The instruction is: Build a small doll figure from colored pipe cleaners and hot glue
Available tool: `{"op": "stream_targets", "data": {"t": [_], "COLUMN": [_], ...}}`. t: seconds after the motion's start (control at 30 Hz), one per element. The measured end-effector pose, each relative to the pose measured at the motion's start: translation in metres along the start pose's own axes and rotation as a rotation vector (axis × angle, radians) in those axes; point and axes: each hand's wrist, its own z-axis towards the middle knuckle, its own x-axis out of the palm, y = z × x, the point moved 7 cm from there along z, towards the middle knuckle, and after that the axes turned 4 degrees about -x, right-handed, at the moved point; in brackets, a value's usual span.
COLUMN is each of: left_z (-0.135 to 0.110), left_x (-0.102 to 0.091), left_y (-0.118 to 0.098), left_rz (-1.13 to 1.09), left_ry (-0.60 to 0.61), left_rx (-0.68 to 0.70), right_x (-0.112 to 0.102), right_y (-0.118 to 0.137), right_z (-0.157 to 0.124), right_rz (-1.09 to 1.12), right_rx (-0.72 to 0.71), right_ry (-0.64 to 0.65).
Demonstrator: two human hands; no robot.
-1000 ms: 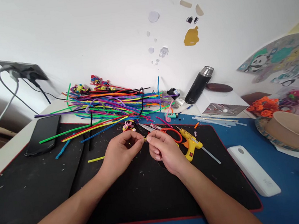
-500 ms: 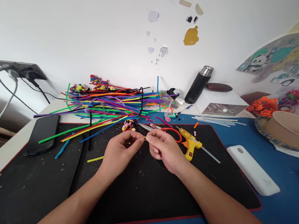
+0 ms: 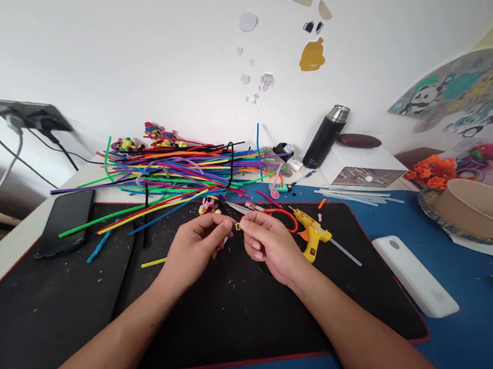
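A small curled piece of yellow pipe cleaner (image 3: 238,226) sits between my two hands above the black mat. My right hand (image 3: 271,242) pinches it at thumb and forefinger. From the other side my left hand (image 3: 197,244) has its thumb and finger closed on its end, mostly hidden by the fingertips. Just behind the hands lie scissors (image 3: 282,211) with red handles and a small pink, black and yellow pipe-cleaner figure (image 3: 209,205). A short yellow pipe cleaner (image 3: 154,263) rests left of my left hand.
A big heap of coloured pipe cleaners (image 3: 182,171) spreads along the wall. Right of my hands lies a yellow glue gun (image 3: 312,230), near clear glue sticks (image 3: 355,195). A phone (image 3: 65,223), a black flask (image 3: 326,137), a white power bank (image 3: 415,276) and a bowl (image 3: 474,210) stand around the mat.
My left fingertips have drawn slightly away to the left, so more of the yellow loop shows. The whole view has shifted a little.
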Motion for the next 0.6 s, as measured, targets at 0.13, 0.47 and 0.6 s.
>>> {"op": "stream_targets", "data": {"t": [0.13,0.47,0.6], "left_z": [0.0026,0.0034,0.0037], "left_x": [0.0025,0.006,0.006], "left_y": [0.0056,0.0096,0.0099], "left_rz": [-0.099,-0.157,-0.156], "left_ry": [0.051,0.104,0.112], "left_rx": [-0.024,-0.074,-0.071], "right_x": [0.0008,0.0023,0.0023], "right_y": [-0.0009,-0.0073,-0.009], "right_z": [-0.0002,0.0015,0.0013], "right_rz": [0.002,0.002,0.013], "right_rx": [0.006,0.019,0.027], "right_ry": [0.01,0.046,0.051]}}
